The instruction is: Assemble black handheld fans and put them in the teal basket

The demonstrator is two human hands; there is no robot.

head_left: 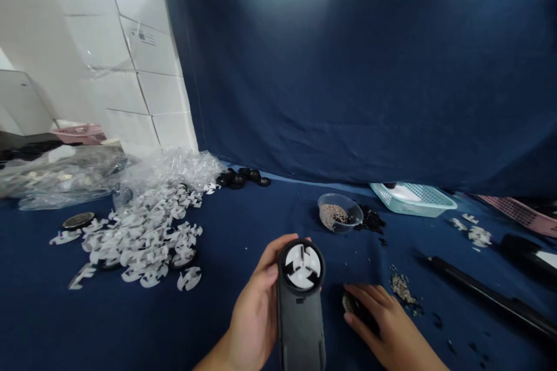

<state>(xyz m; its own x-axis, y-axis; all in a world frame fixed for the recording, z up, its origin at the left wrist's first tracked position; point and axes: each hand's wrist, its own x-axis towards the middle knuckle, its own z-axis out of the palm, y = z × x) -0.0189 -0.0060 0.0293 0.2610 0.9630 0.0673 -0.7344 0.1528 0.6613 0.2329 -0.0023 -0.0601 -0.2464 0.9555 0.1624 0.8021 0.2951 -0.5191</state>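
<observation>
In the middle foreground, my left hand (255, 307) is closed around a dark grey handheld housing (300, 333) with a round black head. A white three-lobed plastic insert (303, 266) sits inside that round head, facing up. To the right, low over the blue cloth, my right hand (389, 324) has its fingers curled over a round black part (363, 313); the hand covers much of it. A small heap of tiny screws (402, 288) lies just right of my right hand. Ahead of both hands stands a clear plastic bowl (357, 221) with screws and small black pieces inside.
At left is a large pile of white plastic inserts (139, 237) beside clear plastic bags (169, 171). Round black parts (243, 178) sit behind. Small black pieces (373, 219) lie by the bowl. On the right are a teal basket (418, 207), a pink basket (517, 213) and a black pen-shaped screwdriver (487, 288).
</observation>
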